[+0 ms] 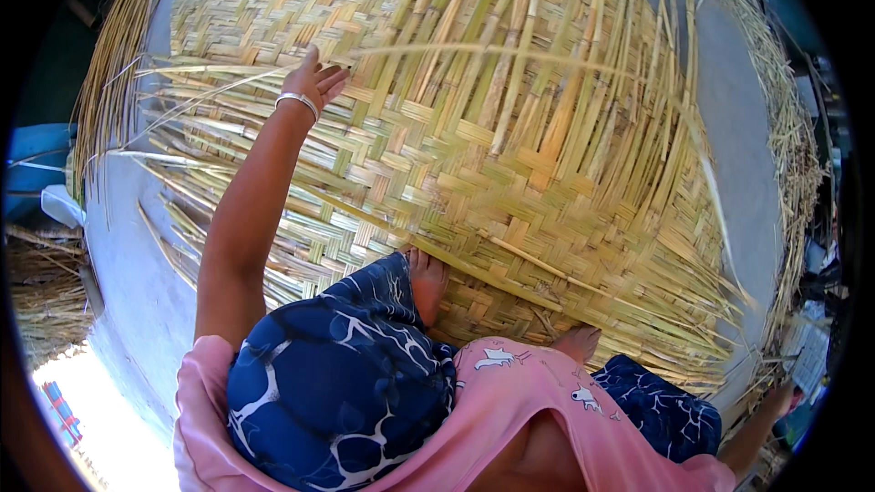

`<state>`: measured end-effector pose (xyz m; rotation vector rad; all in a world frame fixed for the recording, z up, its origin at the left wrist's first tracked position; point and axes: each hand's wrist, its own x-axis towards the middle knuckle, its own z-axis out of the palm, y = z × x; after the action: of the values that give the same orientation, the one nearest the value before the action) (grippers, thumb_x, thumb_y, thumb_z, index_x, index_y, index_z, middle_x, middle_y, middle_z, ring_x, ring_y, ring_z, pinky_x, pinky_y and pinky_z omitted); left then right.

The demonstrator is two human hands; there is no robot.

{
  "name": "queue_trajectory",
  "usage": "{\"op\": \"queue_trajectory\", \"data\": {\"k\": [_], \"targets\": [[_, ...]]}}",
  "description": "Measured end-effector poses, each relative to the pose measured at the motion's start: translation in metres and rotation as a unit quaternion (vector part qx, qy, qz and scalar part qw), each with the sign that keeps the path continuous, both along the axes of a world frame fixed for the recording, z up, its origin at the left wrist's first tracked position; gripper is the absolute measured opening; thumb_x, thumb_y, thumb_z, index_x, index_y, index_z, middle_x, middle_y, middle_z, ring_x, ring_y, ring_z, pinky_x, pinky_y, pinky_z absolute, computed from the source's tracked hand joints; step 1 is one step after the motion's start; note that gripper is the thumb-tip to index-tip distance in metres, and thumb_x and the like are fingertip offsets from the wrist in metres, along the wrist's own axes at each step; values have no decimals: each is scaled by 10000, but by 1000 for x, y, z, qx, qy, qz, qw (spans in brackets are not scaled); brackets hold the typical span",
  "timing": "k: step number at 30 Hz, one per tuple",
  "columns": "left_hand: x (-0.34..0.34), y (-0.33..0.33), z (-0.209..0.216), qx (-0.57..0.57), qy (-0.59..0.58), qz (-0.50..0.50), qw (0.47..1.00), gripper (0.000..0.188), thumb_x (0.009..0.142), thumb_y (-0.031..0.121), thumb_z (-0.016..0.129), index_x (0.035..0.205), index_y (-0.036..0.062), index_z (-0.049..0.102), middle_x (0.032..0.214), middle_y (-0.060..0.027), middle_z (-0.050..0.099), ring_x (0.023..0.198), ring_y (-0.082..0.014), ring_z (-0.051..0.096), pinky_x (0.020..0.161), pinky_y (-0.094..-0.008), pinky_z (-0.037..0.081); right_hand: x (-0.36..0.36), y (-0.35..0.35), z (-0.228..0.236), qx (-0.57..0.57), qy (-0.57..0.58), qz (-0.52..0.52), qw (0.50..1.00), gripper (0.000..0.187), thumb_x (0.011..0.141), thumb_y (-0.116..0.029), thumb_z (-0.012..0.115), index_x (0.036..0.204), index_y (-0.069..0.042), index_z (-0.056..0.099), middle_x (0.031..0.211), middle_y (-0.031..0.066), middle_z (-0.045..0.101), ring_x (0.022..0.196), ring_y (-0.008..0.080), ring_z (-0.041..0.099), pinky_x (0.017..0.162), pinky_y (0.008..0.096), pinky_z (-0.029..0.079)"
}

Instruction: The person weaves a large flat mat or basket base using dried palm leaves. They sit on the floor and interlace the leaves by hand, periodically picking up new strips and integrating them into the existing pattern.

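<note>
Out went the person's left hand [321, 84], arm stretched long over the woven mat [437, 141], fingers extended and slightly parted, clamped on nothing! A pale bracelet [299, 104] circled that wrist. Just beside those fingertips lay the near end of a long, thin strip [510, 52], blurred along its length, which arched across to the right above the mat. And the mat itself was right there in front of the person, spread on the grey floor [761, 219], a tight zigzag of yellow and green, with loose strips [579, 82] fanning out over its upper right and more ends [178, 219] bristling along the left side. Down at the near side, two bare feet (toes and all) rested on the weave: the left foot [427, 284] beside the dark blue patterned cloth [337, 392], the right foot [576, 343] poking out past the pink top [497, 383]. Over at the far lower right, the right hand [782, 399] was well apart from the left, small and dim near the rim; whether it gripped anything, one could not tell. A sheaf of slender stems [117, 64] stood out at upper left.
</note>
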<state>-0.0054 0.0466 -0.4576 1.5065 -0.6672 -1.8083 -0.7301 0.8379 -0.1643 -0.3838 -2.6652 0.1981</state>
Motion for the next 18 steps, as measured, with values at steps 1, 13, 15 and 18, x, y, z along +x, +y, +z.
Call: {"op": "queue_trajectory", "data": {"k": [1, 13, 15, 18], "targets": [[-9, -6, -5, 4, 4, 26, 1000, 683, 865, 455, 538, 1276, -45, 318, 1147, -207, 537, 887, -301, 627, 662, -320, 552, 1, 14, -23, 70, -77, -68, 992, 476, 857, -269, 568, 1214, 33, 476, 1114, 175, 567, 987, 290, 544, 834, 395, 441], [-14, -8, 5, -49, 181, -47, 981, 286, 882, 97, 541, 1149, 0, 510, 1099, -181, 580, 1030, -259, 581, 828, -341, 533, 297, -478, -175, 98, -200, 752, 621, 442, 829, -278, 573, 1203, -52, 511, 1283, 192, 453, 1188, 334, 422, 1000, 416, 324], [-13, 12, 35, -108, 308, -126, 937, 350, 874, 93, 549, 1208, 19, 480, 1188, -181, 534, 1127, -260, 524, 904, -358, 492, 316, -520, -186, 65, -297, 749, 589, 497, 848, -389, 507, 1181, -20, 517, 1233, 199, 491, 1140, 321, 467, 969, 412, 357], [-10, 29, 73, -193, 404, -152, 881, 358, 903, 103, 504, 1247, 26, 443, 1244, -181, 492, 1190, -253, 471, 937, -373, 466, 335, -545, -198, 5, -440, 725, 530, 656, 877, -557, 407, 1147, 28, 526, 1158, 209, 548, 1068, 302, 535, 922, 404, 406]]}}
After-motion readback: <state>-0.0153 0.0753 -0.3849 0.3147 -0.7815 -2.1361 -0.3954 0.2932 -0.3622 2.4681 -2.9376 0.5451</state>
